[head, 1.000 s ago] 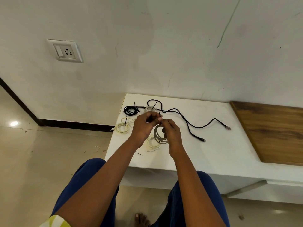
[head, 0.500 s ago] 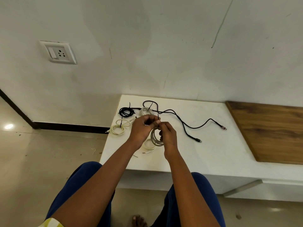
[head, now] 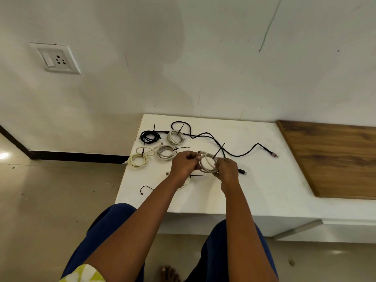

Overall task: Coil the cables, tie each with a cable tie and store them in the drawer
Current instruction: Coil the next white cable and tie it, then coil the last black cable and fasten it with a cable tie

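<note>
I hold a coiled white cable (head: 207, 163) above the white table (head: 264, 180). My left hand (head: 184, 164) grips its left side and my right hand (head: 227, 167) grips its right side. A black cable tie (head: 219, 150) sticks up from the coil. Tied coils lie at the back left: a black one (head: 149, 137), a white one (head: 175, 137), a grey-white one (head: 165, 152) and a cream one (head: 139, 157). A long black cable (head: 244, 153) lies uncoiled across the table. A loose black tie (head: 198, 176) lies under my hands.
A curved black tie (head: 145, 189) lies near the table's front left edge. A wooden panel (head: 333, 159) covers the table's right part. A drawer front (head: 333, 231) shows below the table at right. A wall socket (head: 55, 59) is on the left wall.
My hands have come down and spread apart, turning the coil flatter so that it shows between them. The tie's tail now points up to the right.
</note>
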